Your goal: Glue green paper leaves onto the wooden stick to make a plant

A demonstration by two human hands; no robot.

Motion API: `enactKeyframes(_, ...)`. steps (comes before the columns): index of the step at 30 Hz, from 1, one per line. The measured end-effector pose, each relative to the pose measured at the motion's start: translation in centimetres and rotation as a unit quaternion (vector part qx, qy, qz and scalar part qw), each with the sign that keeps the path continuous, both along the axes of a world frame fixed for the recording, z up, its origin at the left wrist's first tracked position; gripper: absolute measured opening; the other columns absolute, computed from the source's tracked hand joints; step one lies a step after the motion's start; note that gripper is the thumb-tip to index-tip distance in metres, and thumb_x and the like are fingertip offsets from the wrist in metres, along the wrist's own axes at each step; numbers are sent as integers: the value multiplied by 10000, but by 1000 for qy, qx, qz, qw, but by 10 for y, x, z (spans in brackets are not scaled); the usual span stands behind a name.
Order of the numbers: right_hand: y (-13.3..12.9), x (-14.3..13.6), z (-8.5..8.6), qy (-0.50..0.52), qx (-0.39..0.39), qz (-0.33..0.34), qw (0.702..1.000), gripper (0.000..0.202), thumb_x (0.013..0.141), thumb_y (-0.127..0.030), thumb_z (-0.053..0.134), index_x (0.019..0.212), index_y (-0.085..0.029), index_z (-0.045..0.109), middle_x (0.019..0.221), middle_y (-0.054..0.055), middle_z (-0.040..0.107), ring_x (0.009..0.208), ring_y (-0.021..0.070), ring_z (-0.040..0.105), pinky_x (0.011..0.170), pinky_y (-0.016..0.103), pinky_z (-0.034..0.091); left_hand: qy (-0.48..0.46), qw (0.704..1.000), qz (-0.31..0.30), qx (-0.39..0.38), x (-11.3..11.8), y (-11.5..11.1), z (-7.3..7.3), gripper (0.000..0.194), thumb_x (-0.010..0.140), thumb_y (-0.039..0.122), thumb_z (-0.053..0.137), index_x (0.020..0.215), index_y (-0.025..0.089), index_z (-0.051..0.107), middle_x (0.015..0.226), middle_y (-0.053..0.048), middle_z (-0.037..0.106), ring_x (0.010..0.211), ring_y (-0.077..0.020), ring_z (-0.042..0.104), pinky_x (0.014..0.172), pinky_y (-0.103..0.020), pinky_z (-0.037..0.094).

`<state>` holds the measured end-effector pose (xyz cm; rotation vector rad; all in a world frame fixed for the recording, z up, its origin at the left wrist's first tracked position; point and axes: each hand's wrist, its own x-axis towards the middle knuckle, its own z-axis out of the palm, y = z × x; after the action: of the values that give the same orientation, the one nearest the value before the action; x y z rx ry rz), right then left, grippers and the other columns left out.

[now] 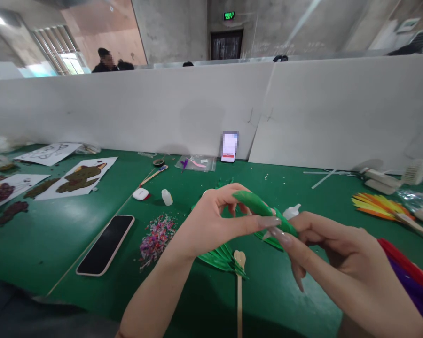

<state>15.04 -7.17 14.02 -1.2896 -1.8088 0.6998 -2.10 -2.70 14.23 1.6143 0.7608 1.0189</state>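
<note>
Between my two hands, above the table, is a curved green leaf-like piece [251,201]. My left hand [218,218] pinches it between thumb and fingers near its middle. The fingers of my right hand [324,249] close on its right end, and both thumb tips nearly meet there. Below my left hand, a fan of green strips [220,257] lies on the table against the heart-shaped top of a wooden stick [239,291]. More green pieces show partly behind my hands. A white bottle [291,211] sits behind the held piece, partly hidden.
On the green table [268,293] lie a dark-screened phone [105,245], colorful scraps [157,239], a small white bottle [167,197] and drawings at left. A lit phone [229,146] leans on the white partition [144,112]. An orange-yellow fan [380,205] lies at right.
</note>
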Motion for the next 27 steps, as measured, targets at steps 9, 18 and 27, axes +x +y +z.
enactKeyframes(9, 0, 1, -1, -17, 16, 15, 1000, 310, 864, -377, 492, 602, -213, 524, 383, -47, 525, 359, 99, 478, 387, 205, 387, -58, 997, 24, -33, 4, -3, -2, 101, 672, 291, 717, 704, 197, 703, 738, -20, 532, 624, -105, 447, 551, -244, 355)
enactKeyframes(18, 0, 1, -2, -43, 33, 14, 998, 285, 854, -332, 522, 598, -213, 486, 386, -63, 520, 358, 83, 463, 374, 180, 359, -87, 994, 36, -59, 8, -5, 0, 59, 667, 238, 724, 681, 190, 694, 730, -10, 511, 662, -109, 490, 579, -245, 404)
enactKeyframes(27, 0, -2, -2, -40, 62, 6, 997, 273, 856, -340, 508, 609, -224, 512, 390, -58, 511, 330, 81, 421, 364, 191, 344, -198, 973, 25, -115, 17, -8, -6, 46, 691, 208, 704, 676, 193, 663, 727, 14, 613, 712, -111, 568, 625, -226, 451)
